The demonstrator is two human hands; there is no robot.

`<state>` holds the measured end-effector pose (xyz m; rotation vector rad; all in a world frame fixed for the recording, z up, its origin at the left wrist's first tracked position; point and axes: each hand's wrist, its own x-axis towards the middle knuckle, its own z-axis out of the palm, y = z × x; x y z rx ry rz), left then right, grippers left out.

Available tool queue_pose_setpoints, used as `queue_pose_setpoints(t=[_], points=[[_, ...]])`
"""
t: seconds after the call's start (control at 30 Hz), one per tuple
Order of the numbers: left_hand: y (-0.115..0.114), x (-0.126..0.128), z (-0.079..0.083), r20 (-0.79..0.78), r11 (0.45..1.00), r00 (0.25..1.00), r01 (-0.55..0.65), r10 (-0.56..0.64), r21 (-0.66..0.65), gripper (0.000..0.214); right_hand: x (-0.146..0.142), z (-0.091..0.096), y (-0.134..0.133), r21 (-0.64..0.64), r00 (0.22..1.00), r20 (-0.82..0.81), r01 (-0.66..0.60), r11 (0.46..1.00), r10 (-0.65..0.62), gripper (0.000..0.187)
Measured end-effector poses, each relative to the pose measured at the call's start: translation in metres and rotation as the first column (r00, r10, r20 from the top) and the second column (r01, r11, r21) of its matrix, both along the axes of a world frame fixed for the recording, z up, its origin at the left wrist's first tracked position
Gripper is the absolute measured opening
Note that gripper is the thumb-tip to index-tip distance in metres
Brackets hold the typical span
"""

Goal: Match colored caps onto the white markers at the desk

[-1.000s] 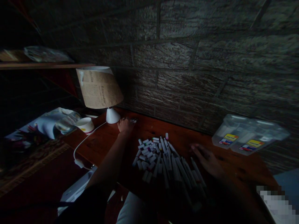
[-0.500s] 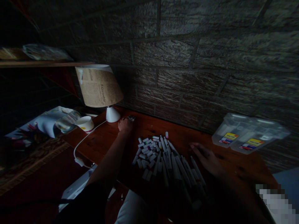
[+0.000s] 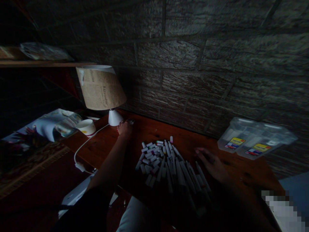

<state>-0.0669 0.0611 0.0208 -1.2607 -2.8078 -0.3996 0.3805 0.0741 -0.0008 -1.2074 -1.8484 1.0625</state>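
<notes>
White caps [image 3: 152, 154] and pens [image 3: 179, 169] sprawl right of the lamp [image 3: 102, 89]; beside it, my left hand [image 3: 125, 128] is at pale pieces [image 3: 131, 121], grip unclear; right hand [image 3: 212, 163] slack, seemingly empty. Gathering, I judge; next calls for steady touch.

White cup [image 3: 86, 128] beside cord [image 3: 79, 149]; shelf [image 3: 48, 63]; brick wall [image 3: 181, 54].

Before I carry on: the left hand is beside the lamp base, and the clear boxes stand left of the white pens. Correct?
Not quite: in the head view, the clear boxes stand right of the white pens. The left hand is beside the lamp base.
</notes>
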Motion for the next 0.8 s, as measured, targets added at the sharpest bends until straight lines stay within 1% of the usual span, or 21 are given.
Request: queue_pose_setpoints(t=[0.07, 0.2, 0.27, 0.53, 0.8], points=[[0.0001, -0.001, -0.0004, -0.003, 1.0, 1.0, -0.027, 0.027, 0.016, 0.043, 0.0, -0.0005, 0.0003, 0.001, 1.0, 0.011, 0.003, 1.0, -0.003, 0.054], [-0.0002, 0.0016, 0.0021, -0.049, 0.999, 0.999, -0.018, 0.02, 0.042, 0.041, -0.0001, -0.0019, 0.0008, 0.004, 1.0, -0.004, 0.014, 1.0, -0.014, 0.057], [-0.0006, 0.0026, 0.0039, -0.057, 0.998, 0.998, -0.032, 0.035, 0.054, 0.04, -0.0001, -0.0019, 0.0005, -0.003, 1.0, -0.011, 0.014, 1.0, -0.014, 0.057], [-0.0015, -0.0021, 0.0036, -0.018, 0.993, 0.995, -0.092, 0.094, 0.076, 0.037, -0.0012, 0.0058, -0.0026, -0.01, 0.999, 0.025, 0.022, 1.0, -0.021, 0.058], [-0.0022, 0.0004, 0.0061, -0.031, 0.992, 0.994, -0.1, 0.103, 0.079, 0.04, -0.0015, 0.0036, -0.0015, -0.004, 1.0, 0.001, 0.008, 1.0, -0.008, 0.057]])
